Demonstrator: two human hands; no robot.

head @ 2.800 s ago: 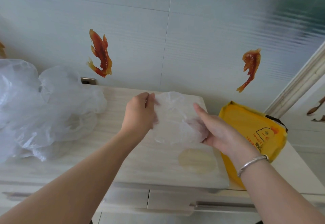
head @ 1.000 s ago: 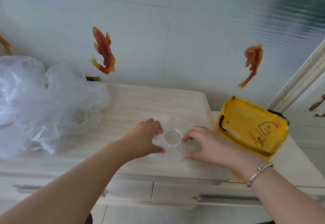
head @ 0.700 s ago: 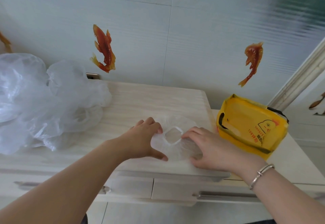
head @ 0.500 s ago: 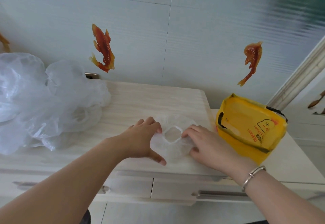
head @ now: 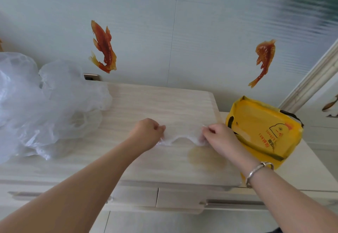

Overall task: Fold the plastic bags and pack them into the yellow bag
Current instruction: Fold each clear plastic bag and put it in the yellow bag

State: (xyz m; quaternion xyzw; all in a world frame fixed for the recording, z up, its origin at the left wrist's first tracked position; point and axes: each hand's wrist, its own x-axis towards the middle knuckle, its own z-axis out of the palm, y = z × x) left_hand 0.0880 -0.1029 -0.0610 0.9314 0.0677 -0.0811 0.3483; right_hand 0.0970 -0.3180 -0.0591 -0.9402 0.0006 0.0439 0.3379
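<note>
At the counter's (head: 164, 103) left edge we note a heap of loose clear plastic bags (head: 45, 104), crumpled and billowing, not yet folded. Toward the middle, nearer the front edge, our left hand (head: 146, 135) pinches one end of a thin clear bag (head: 182, 135); our right hand (head: 218, 136) pinches the other end, so both are clenched on the film, which is stretched flat on the wood between them. We judge the film very light, limp and slippery: it will spring open unless pressed, so hold it at the corners or handles and crease it against the surface. Just in front of the bag is a yellowish stain (head: 204, 157). At the right end, on a lower surface just beside the counter's edge, leans the yellow bag (head: 263, 130), printed with a duck. The counter is pale wood-grain with drawers below. Behind it is a pale tiled wall with two orange fish stickers (head: 103, 47) and, far right, a white door frame (head: 311, 79).
</note>
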